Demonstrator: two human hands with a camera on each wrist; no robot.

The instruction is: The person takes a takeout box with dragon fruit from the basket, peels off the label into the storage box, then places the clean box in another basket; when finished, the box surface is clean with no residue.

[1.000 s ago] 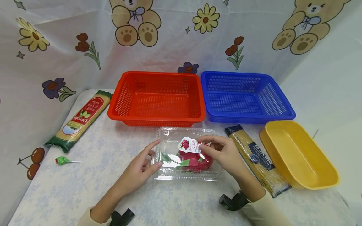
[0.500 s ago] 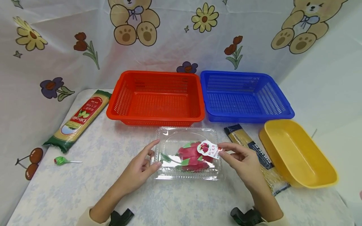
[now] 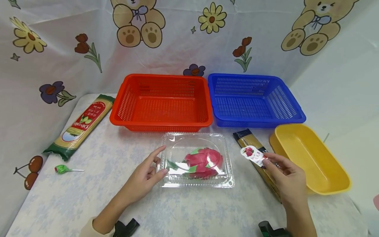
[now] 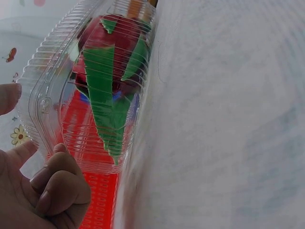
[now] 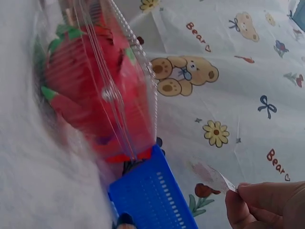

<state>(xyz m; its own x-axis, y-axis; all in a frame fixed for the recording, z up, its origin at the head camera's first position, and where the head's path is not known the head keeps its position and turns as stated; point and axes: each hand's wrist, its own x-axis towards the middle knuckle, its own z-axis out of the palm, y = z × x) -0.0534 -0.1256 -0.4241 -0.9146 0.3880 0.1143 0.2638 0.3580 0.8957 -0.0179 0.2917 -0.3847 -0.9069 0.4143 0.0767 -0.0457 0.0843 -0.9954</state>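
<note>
While the right grip (image 3: 289, 176) pinches the label (image 3: 253, 155) at one end, its long axis points leftward toward the box (image 3: 196, 185), which lies nearer the left grip (image 3: 142, 180); that one, thumb and forefinger spread, touches the box's near end.
</note>
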